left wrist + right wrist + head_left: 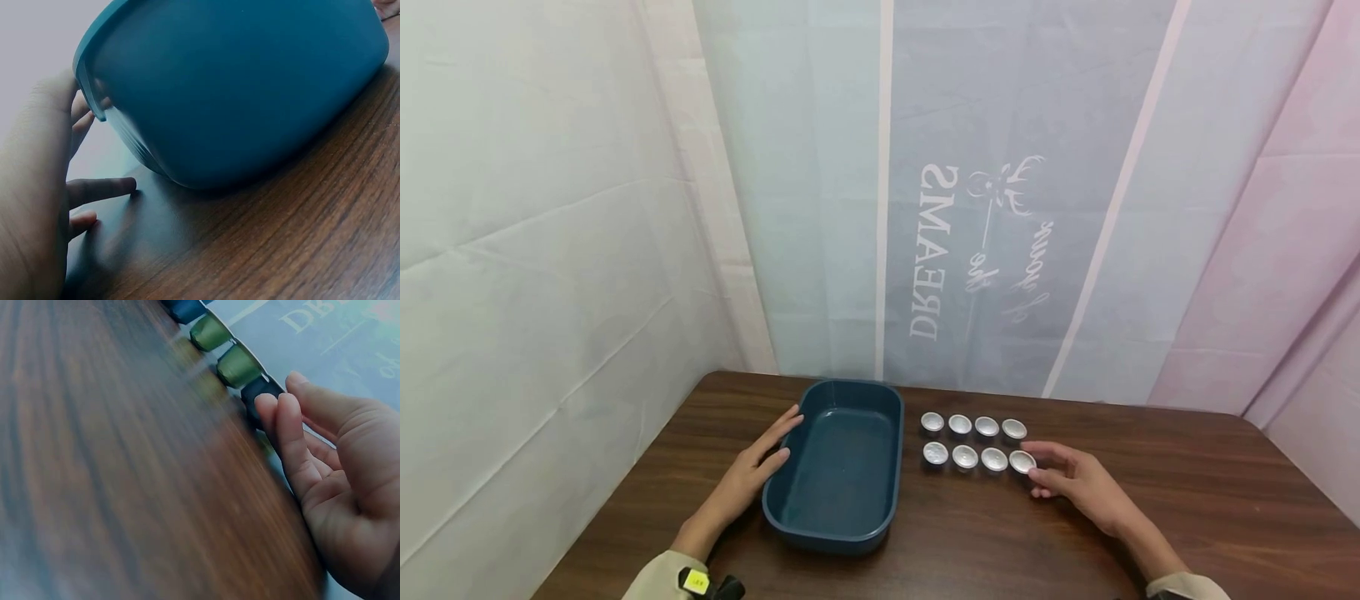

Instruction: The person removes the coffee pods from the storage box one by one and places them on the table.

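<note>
A dark teal plastic basin (842, 533) stands on the table. My left hand (751, 477) rests at its left rim with fingers extended; in the left wrist view, some fingertips of that hand (31, 181) reach behind the rim and others lie low beside the wall. Right of the basin, several coffee capsules with silver lids (965, 457) stand in two rows. My right hand (1078, 482) pinches the rightmost capsule (1022, 462) of the near row between thumb and index finger. In the right wrist view this capsule (251, 400) is dark, partly hidden by fingertips, beside green capsules (237, 365).
The brown wooden table (970, 550) ends at the back against a hanging printed curtain (985, 208). Another pale curtain (550, 292) hangs along the left side. A blue capsule (184, 309) shows farther along the row.
</note>
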`<state>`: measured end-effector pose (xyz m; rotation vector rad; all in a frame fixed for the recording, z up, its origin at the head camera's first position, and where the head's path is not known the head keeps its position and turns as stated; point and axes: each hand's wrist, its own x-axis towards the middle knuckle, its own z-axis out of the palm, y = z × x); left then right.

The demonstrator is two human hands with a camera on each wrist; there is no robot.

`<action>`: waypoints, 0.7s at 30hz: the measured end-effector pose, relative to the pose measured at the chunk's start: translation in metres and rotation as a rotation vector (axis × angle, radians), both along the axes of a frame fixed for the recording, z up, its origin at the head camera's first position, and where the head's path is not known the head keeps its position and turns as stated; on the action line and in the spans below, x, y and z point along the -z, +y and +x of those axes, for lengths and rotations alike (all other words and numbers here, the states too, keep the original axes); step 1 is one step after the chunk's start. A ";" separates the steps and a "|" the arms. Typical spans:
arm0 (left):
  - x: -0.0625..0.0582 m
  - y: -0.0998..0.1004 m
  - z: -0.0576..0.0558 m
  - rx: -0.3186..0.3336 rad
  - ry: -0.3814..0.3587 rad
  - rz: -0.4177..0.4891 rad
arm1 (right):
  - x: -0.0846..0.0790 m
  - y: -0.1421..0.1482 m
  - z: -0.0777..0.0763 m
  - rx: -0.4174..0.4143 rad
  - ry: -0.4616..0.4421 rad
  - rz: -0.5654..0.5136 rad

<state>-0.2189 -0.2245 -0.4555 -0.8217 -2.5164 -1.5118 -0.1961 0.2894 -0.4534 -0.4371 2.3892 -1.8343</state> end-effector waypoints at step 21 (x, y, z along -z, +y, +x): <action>0.001 -0.001 0.003 -0.069 0.186 -0.005 | -0.036 0.014 0.014 0.058 0.150 0.209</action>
